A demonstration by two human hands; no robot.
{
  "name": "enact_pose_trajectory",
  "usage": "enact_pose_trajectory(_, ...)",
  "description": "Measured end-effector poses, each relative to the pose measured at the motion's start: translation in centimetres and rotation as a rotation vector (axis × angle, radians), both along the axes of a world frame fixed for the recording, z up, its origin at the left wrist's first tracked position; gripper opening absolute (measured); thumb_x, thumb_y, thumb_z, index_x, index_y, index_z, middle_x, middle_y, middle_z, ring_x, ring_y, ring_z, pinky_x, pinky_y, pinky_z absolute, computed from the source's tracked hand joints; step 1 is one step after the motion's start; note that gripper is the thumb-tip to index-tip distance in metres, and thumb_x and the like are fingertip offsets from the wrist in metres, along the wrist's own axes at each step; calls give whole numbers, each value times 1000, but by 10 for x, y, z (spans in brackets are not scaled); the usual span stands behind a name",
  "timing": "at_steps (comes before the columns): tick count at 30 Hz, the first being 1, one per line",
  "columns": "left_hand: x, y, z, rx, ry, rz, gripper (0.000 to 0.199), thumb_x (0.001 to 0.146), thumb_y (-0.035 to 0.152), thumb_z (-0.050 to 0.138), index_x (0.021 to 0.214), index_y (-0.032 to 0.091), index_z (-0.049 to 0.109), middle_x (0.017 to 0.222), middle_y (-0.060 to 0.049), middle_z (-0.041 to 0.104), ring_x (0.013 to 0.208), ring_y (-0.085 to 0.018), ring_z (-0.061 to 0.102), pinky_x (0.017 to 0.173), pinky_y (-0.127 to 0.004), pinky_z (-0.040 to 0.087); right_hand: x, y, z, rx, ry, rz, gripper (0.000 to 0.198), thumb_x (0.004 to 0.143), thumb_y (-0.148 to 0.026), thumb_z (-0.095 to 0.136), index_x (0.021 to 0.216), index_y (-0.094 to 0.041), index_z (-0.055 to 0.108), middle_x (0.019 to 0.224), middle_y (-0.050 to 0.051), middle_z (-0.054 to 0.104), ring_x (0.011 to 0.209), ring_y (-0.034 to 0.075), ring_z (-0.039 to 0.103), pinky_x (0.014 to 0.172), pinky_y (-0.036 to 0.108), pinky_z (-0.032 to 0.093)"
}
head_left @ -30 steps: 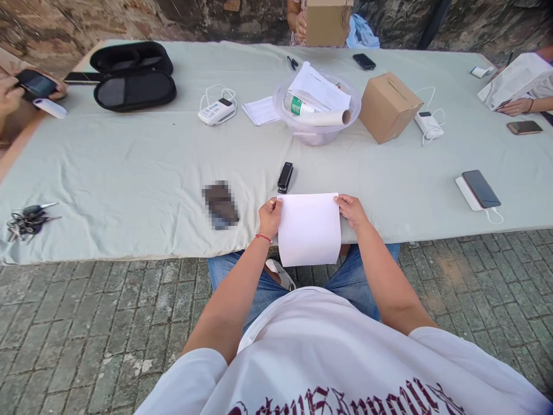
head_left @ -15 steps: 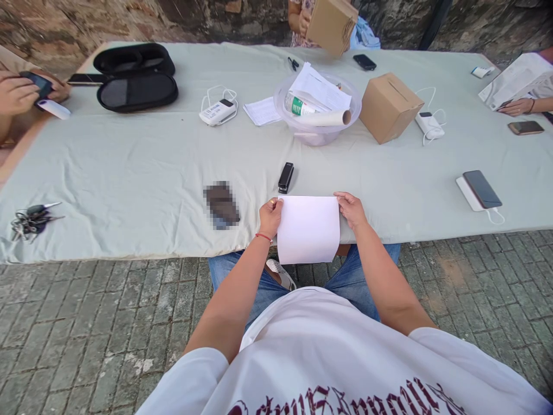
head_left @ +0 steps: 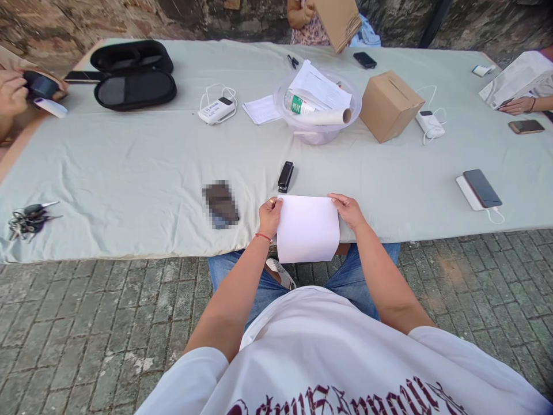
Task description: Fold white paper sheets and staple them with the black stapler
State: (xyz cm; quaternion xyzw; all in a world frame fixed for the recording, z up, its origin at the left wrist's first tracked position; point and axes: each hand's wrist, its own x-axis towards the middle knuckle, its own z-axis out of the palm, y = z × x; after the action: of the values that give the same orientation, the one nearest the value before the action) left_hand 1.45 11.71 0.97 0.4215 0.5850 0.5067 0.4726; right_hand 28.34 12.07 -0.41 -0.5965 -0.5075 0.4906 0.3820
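A blank white sheet of paper [head_left: 307, 229] hangs partly over the table's near edge, its lower part above my lap. Its top left corner is pinched by my left hand [head_left: 270, 216], thumb on top. At the top right corner, my right hand [head_left: 348, 210] grips the paper, with the fingertips reaching along the top edge. Just beyond the paper lies a black stapler [head_left: 286, 177], touched by neither hand. Left of my left hand is a blurred-out dark item [head_left: 221, 203] on the cloth.
A clear plastic basin [head_left: 317, 136] of papers and a roll stands beyond the stapler, beside a cardboard box [head_left: 391, 106]. Keys [head_left: 31, 221] lie far left, a phone on a power bank [head_left: 481, 189] right. An open black case [head_left: 135, 89] sits back left. Other people sit around the table.
My right hand has slid slightly left, its fingertips further over the paper's top edge. My left hand and the sheet have barely moved. The person opposite has shifted a brown cardboard piece.
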Motion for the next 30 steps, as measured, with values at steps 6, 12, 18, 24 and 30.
enact_pose_trajectory(6,-1,0,0,10,9,-15,41,83,35,60,60,21,30,60,4,23,57,-10,23,53,-25,24,-2,1,2,-8,-47,-38,27,81,-43,60,94,-24,74,93,3,72,82,19,60,72,31,45)
enact_pose_trajectory(12,-1,0,-1,10,12,-18,40,84,36,59,61,21,30,60,4,23,58,-11,22,53,-25,23,-1,0,0,4,-79,-46,35,83,-46,59,108,-26,72,80,1,66,71,17,56,67,31,44)
enact_pose_trajectory(18,-1,0,-1,20,33,-39,42,84,37,59,61,22,28,61,4,22,58,-11,21,53,-25,22,0,2,-1,-24,-58,-28,34,79,-48,63,103,-26,73,82,1,67,72,18,57,68,32,46)
enact_pose_trajectory(24,-2,1,-2,30,53,-52,41,84,35,61,60,21,31,61,4,25,58,-11,23,54,-25,24,0,5,2,-18,13,-69,24,75,-43,66,82,-21,70,81,2,66,73,17,55,69,31,44)
enact_pose_trajectory(30,-2,1,-2,32,61,-71,39,86,35,58,61,21,32,60,4,25,58,-10,24,53,-24,24,3,5,0,-52,32,-56,23,73,-43,66,79,-21,70,79,2,65,72,16,54,68,30,42)
